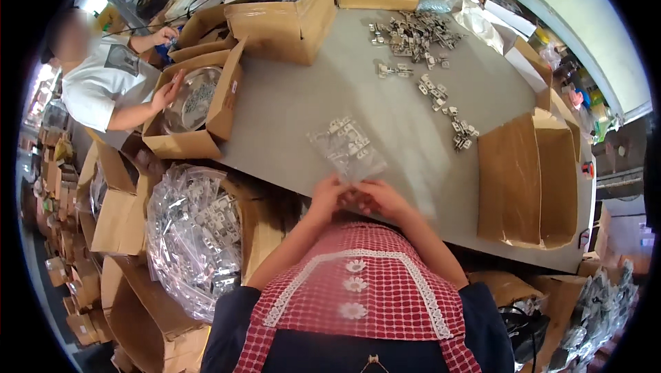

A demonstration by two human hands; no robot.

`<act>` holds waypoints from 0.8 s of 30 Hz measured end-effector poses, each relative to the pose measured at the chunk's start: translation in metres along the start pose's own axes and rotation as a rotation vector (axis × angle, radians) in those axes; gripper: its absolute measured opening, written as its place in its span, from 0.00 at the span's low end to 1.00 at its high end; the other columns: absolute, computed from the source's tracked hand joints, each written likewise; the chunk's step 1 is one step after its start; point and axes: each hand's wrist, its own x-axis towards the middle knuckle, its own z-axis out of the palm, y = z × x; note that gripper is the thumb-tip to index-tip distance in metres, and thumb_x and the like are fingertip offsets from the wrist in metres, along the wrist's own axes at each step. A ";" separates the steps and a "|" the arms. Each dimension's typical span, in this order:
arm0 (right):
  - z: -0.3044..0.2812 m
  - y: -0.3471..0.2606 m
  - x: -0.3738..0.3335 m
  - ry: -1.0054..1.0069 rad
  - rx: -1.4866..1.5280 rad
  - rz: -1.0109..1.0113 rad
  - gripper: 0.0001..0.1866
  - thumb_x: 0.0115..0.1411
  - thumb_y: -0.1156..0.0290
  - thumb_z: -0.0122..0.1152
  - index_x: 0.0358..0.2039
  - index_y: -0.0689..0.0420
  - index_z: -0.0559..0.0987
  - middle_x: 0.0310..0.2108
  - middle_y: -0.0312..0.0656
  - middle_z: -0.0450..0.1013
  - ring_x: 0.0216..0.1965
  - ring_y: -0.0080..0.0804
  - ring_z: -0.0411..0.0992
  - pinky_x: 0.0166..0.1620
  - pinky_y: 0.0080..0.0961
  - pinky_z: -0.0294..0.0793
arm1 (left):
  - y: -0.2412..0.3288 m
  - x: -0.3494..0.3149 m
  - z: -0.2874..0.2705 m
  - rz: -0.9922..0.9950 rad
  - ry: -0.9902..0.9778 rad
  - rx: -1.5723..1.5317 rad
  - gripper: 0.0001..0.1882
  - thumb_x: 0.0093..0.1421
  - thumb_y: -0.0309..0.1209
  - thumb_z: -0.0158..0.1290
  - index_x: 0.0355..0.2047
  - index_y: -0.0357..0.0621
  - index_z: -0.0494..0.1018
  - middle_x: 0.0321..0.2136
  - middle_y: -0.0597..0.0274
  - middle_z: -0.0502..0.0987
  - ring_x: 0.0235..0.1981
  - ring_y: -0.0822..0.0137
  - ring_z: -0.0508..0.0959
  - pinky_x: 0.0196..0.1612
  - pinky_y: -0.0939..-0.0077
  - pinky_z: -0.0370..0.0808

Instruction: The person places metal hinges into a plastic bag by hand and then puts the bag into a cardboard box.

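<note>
Bag (346,147) of small metal parts lies on the gray desk (289,111), and the left hand (328,194) and right hand (381,197) both pinch its near edge. It looks soft, slippery and a bit heavy, so the top edge seems the best place to hold. Loose metal parts (441,94) and a flat cardboard box (527,180) sit nearby, not in the way.

grey table (310,104) bearing metal hinges (413,32), cardboard boxes (289,18).
</note>
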 end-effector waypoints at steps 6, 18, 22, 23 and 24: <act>0.003 0.016 0.016 0.044 0.137 -0.072 0.14 0.63 0.57 0.59 0.35 0.57 0.78 0.29 0.33 0.75 0.26 0.19 0.67 0.27 0.17 0.65 | 0.003 -0.012 -0.004 -0.029 0.021 -0.073 0.10 0.63 0.34 0.54 0.27 0.46 0.69 0.19 0.67 0.74 0.16 0.78 0.68 0.15 0.85 0.57; 0.009 0.024 0.020 0.014 0.272 -0.138 0.11 0.60 0.65 0.57 0.28 0.61 0.77 0.24 0.40 0.74 0.23 0.26 0.70 0.24 0.21 0.66 | 0.002 -0.020 -0.005 -0.016 -0.010 -0.074 0.10 0.62 0.34 0.56 0.26 0.45 0.70 0.18 0.66 0.75 0.17 0.77 0.71 0.16 0.85 0.60; 0.006 0.023 0.025 0.173 0.170 -0.137 0.11 0.55 0.67 0.61 0.23 0.61 0.76 0.21 0.40 0.72 0.18 0.28 0.68 0.18 0.23 0.63 | 0.002 -0.023 -0.003 0.022 0.010 -0.036 0.10 0.62 0.32 0.56 0.26 0.44 0.70 0.17 0.65 0.74 0.16 0.76 0.71 0.16 0.83 0.61; 0.004 0.022 0.026 0.172 0.170 -0.139 0.11 0.55 0.67 0.61 0.23 0.61 0.76 0.21 0.40 0.72 0.18 0.28 0.68 0.18 0.23 0.63 | 0.003 -0.024 -0.003 0.046 0.007 -0.022 0.10 0.62 0.32 0.55 0.26 0.43 0.69 0.17 0.65 0.73 0.16 0.75 0.71 0.16 0.82 0.62; 0.001 0.019 0.027 0.239 0.161 -0.148 0.11 0.54 0.67 0.61 0.22 0.61 0.77 0.21 0.41 0.73 0.18 0.29 0.69 0.18 0.24 0.64 | 0.004 -0.026 -0.004 0.048 0.007 -0.021 0.10 0.62 0.32 0.55 0.26 0.43 0.69 0.17 0.65 0.73 0.16 0.75 0.71 0.16 0.82 0.62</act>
